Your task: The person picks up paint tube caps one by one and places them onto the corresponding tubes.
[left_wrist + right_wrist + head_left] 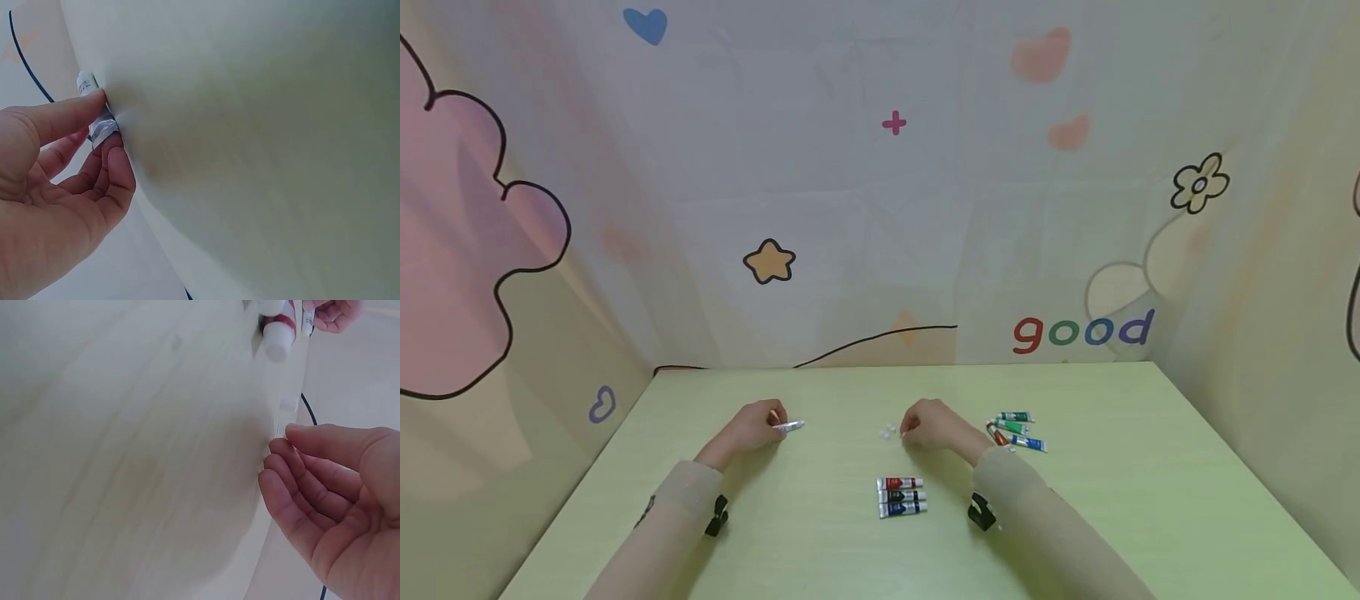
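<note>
In the head view my left hand [758,423] pinches a small white paint tube [790,426] over the left part of the table. Close up, the left thumb lies along the tube [103,128], with its silvery flat end near the curled fingers and its white cap pointing away. My right hand [931,425] is low at the table beside several small whitish clear pieces [887,431]. Its thumb and forefinger close on what looks like one such clear piece [279,430], partly hidden by the fingertips. The other right fingers are curled.
Three paint tubes [901,497], banded red, dark green and blue, lie in a row nearer the front. Several more tubes [1017,427], green, blue and brownish orange, lie loosely right of my right hand. A printed cloth [850,208] hangs behind the pale green table [820,542].
</note>
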Action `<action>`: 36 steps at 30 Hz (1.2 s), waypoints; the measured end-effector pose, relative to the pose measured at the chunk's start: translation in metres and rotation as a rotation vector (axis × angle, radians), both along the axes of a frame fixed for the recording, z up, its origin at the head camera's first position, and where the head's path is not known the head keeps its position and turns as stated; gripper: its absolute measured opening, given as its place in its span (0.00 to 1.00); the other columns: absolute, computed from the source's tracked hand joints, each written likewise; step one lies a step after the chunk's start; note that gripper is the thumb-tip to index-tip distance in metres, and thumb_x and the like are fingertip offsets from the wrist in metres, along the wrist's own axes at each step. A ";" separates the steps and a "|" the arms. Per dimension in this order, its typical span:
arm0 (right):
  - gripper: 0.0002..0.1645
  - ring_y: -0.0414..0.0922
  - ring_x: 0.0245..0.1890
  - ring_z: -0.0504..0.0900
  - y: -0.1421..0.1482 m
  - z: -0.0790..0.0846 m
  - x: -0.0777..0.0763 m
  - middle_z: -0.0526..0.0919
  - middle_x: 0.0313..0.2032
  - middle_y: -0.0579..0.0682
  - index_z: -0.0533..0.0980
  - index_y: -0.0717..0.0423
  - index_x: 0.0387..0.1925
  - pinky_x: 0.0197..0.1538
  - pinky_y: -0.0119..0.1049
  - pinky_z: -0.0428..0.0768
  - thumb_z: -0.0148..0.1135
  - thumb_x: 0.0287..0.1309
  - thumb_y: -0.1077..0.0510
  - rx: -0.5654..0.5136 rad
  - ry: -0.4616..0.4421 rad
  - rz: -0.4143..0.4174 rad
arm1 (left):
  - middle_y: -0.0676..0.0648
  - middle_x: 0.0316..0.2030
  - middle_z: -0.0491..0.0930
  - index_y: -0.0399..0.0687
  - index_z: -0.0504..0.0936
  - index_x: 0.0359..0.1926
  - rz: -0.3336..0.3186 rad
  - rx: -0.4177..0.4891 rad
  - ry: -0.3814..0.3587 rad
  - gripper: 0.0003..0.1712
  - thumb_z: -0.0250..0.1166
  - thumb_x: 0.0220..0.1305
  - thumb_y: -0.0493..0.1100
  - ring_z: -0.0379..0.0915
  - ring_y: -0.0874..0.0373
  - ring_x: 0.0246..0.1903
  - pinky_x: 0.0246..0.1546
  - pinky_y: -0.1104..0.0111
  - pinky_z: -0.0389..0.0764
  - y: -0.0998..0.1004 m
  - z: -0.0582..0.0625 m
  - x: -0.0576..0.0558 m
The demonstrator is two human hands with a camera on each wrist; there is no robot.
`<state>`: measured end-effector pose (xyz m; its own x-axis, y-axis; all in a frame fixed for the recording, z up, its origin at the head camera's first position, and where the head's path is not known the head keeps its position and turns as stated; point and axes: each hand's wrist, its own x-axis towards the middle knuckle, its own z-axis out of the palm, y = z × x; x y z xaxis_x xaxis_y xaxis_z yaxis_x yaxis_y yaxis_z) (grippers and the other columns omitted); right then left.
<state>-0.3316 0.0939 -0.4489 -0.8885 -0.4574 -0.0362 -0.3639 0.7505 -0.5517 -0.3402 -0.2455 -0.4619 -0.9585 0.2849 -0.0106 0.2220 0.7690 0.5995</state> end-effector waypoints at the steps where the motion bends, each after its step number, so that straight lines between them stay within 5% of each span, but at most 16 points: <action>1: 0.01 0.42 0.33 0.78 0.002 0.000 0.000 0.85 0.32 0.47 0.84 0.59 0.34 0.42 0.39 0.79 0.68 0.59 0.65 -0.009 0.002 -0.002 | 0.46 0.33 0.78 0.40 0.77 0.38 0.005 -0.001 0.005 0.08 0.68 0.61 0.30 0.70 0.54 0.33 0.34 0.65 0.71 -0.001 0.000 0.001; 12: 0.02 0.40 0.31 0.79 0.017 -0.002 -0.002 0.85 0.32 0.47 0.84 0.59 0.35 0.40 0.37 0.79 0.67 0.61 0.64 -0.044 0.045 -0.008 | 0.45 0.38 0.80 0.36 0.80 0.44 -0.025 0.017 0.043 0.06 0.64 0.67 0.33 0.73 0.53 0.37 0.39 0.60 0.76 0.005 0.008 0.005; 23: 0.05 0.40 0.33 0.81 0.023 0.013 0.009 0.86 0.33 0.47 0.83 0.61 0.38 0.40 0.38 0.80 0.65 0.61 0.64 -0.127 0.097 0.030 | 0.47 0.36 0.81 0.38 0.78 0.48 -0.188 0.067 0.051 0.09 0.61 0.73 0.40 0.73 0.58 0.31 0.32 0.65 0.75 0.040 0.028 0.023; 36: 0.05 0.41 0.35 0.82 0.024 0.041 0.020 0.86 0.35 0.45 0.82 0.58 0.39 0.41 0.39 0.81 0.64 0.64 0.61 -0.262 0.154 -0.018 | 0.52 0.34 0.80 0.44 0.82 0.50 -0.279 0.117 0.177 0.10 0.63 0.73 0.43 0.71 0.58 0.32 0.29 0.67 0.73 0.074 0.069 0.039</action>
<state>-0.3113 0.1175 -0.4077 -0.8824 -0.4178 0.2165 -0.4463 0.5971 -0.6665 -0.3009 -0.1715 -0.3933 -0.8278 0.5254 0.1968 0.5220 0.5928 0.6133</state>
